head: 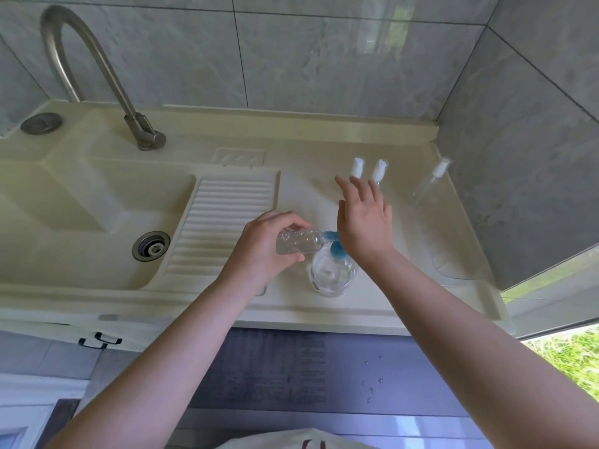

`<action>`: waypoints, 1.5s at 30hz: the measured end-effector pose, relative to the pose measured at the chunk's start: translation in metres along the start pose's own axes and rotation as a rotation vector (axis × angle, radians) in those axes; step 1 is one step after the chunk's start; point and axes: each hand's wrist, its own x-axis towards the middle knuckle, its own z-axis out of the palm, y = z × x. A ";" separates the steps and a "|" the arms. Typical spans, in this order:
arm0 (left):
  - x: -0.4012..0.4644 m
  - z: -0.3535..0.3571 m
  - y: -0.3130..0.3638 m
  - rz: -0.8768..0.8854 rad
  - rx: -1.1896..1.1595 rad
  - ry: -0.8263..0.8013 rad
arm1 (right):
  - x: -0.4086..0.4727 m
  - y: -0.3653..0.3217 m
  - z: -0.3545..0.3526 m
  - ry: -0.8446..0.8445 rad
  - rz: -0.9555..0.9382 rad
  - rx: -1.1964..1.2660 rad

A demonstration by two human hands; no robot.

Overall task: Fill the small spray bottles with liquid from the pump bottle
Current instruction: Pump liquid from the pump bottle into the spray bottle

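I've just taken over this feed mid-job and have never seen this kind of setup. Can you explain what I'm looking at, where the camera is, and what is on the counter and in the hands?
There is no machine here: a person works with two bare hands. The single picture comes from a wide-angle camera on their head, looking down at a cream counter beside a sink with a tap.

The left hand grips a small clear bottle, held on its side with its mouth at the blue nozzle of the pump bottle, which stands on the counter. The right hand is open, flat above the blue pump head.

Farther back stand two white-capped spray bottles, and a third stands near the right wall.
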 end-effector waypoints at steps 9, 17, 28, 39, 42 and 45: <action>-0.001 0.000 0.002 0.010 0.020 0.018 | 0.003 -0.001 -0.008 0.015 -0.053 -0.050; -0.001 0.002 0.003 -0.013 0.025 -0.005 | 0.004 0.006 -0.003 -0.093 -0.023 -0.089; -0.001 0.000 0.003 -0.011 0.032 0.004 | 0.000 0.002 0.004 -0.224 0.025 0.013; 0.000 0.003 0.000 -0.005 0.023 0.008 | 0.003 -0.001 0.007 -0.325 0.093 0.053; -0.001 0.004 0.000 -0.001 0.014 0.008 | 0.011 -0.001 -0.002 -0.358 0.135 0.069; -0.002 0.003 -0.001 0.005 0.006 0.025 | 0.015 -0.004 -0.004 -0.305 0.089 0.068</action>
